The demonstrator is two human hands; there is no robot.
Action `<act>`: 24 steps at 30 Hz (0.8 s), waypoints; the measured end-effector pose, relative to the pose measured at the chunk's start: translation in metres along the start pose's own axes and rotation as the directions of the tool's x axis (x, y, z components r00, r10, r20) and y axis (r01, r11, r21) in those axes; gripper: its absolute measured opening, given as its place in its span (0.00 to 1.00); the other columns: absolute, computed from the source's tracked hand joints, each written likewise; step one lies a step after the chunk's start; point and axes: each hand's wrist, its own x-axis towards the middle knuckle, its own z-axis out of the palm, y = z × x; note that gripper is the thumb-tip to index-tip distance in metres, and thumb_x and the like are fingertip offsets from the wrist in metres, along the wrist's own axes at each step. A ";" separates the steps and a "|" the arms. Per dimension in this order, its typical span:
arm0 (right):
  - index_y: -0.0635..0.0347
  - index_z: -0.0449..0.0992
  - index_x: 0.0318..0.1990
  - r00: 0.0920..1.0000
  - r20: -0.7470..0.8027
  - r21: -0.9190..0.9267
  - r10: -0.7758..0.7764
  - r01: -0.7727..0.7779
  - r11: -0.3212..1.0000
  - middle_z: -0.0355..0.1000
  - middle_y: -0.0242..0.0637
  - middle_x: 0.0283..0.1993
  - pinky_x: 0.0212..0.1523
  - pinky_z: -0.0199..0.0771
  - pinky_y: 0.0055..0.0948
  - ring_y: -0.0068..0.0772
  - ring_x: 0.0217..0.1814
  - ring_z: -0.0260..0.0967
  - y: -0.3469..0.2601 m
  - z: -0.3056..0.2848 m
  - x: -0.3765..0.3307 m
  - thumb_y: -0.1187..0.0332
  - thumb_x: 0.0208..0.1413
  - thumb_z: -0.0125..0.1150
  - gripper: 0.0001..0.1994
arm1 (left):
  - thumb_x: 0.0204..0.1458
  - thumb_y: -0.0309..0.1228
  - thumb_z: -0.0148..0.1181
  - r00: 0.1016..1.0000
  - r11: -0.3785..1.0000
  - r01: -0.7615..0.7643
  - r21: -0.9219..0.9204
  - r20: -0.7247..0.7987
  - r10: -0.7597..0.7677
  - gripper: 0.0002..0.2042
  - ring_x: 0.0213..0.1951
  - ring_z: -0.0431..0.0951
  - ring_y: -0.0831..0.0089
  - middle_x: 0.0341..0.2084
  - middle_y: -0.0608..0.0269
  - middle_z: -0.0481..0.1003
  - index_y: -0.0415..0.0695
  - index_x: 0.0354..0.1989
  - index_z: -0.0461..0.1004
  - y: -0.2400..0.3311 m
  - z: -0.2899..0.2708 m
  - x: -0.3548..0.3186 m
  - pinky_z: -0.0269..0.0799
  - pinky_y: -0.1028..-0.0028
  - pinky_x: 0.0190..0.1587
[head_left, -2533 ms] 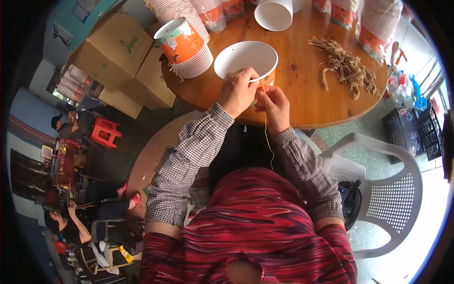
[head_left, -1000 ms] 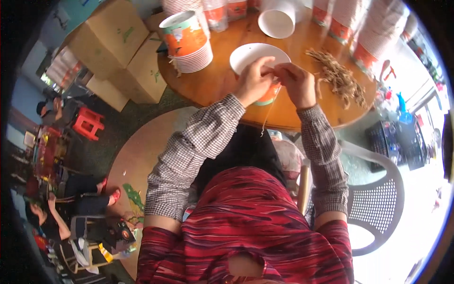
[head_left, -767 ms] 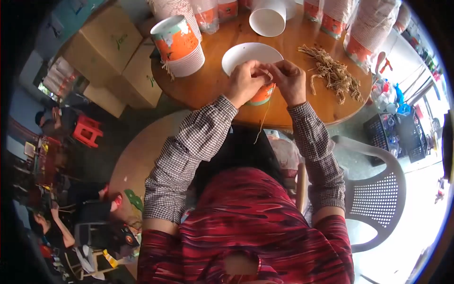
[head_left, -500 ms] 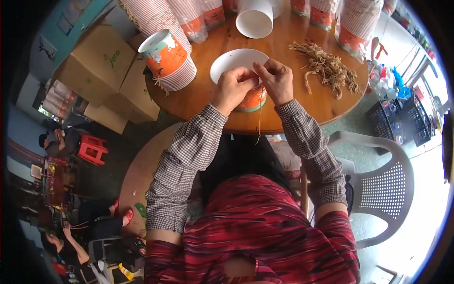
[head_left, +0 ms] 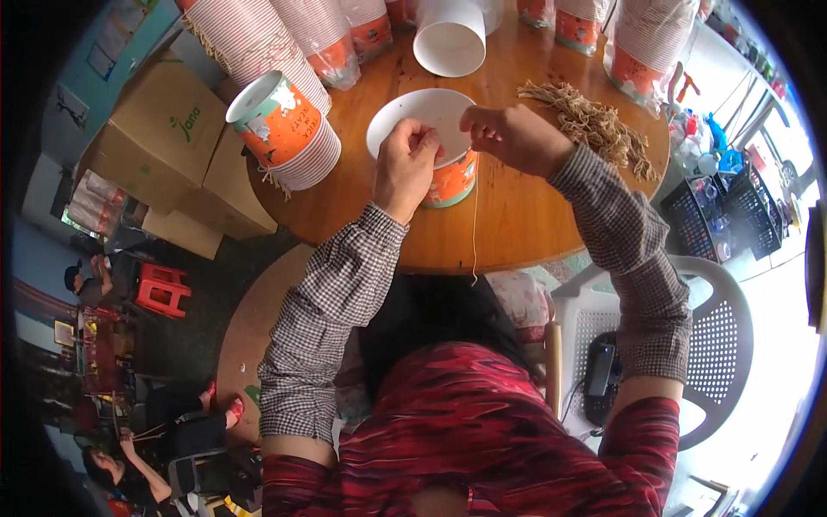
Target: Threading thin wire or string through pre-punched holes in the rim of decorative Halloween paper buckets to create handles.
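A paper bucket [head_left: 450,183], orange and green outside and white inside, stands near the table's front edge. My left hand [head_left: 405,168] is closed at its near rim, fingertips pinched over the edge. To the right, my right hand [head_left: 515,136] is raised beside the rim, its fingers curled together in a pinch. A thin pale string [head_left: 475,224] runs down from under those fingers, past the bucket's right side and over the table edge. Its upper end is partly hidden by the fingers.
A stack of similar buckets [head_left: 297,142] stands at left, with tall wrapped stacks [head_left: 323,43] behind. A white bucket [head_left: 450,52] lies on its side. Twisted cords [head_left: 594,121] lie at right on the wooden table [head_left: 534,220]. A grey chair [head_left: 594,314] stands at lower right.
My right hand has moved right, away from my left hand, and turned with its back upward. My left hand remains at the bucket. The view has shifted slightly.
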 end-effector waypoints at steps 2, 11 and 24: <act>0.63 0.69 0.38 0.998 -0.063 0.054 0.015 -0.012 0.998 0.73 0.41 0.30 0.35 0.74 0.30 0.34 0.33 0.75 0.008 0.011 0.005 0.74 0.50 0.59 0.09 | 0.54 0.27 0.54 0.998 0.994 0.048 -0.098 -0.024 -0.051 0.06 0.27 0.75 0.77 0.23 0.63 0.74 0.35 0.32 0.70 0.003 0.003 0.009 0.70 0.78 0.32; 0.63 0.70 0.33 0.991 -0.132 0.133 -0.032 0.050 0.990 0.71 0.45 0.29 0.34 0.71 0.37 0.47 0.33 0.72 -0.014 0.027 0.024 0.72 0.48 0.58 0.07 | 0.56 0.26 0.53 0.989 0.964 0.148 -0.223 0.043 -0.142 0.05 0.21 0.67 0.84 0.22 0.66 0.72 0.37 0.33 0.69 0.024 -0.026 0.010 0.64 0.83 0.26; 0.64 0.74 0.35 0.957 0.087 0.534 0.276 -0.279 0.798 0.71 0.30 0.24 0.16 0.67 0.17 0.19 0.17 0.70 -0.027 -0.030 0.022 0.73 0.56 0.54 0.04 | 0.55 0.29 0.56 0.934 0.964 0.258 -0.067 0.274 -0.231 0.09 0.23 0.66 0.85 0.21 0.72 0.69 0.35 0.37 0.74 0.021 -0.018 0.004 0.65 0.84 0.30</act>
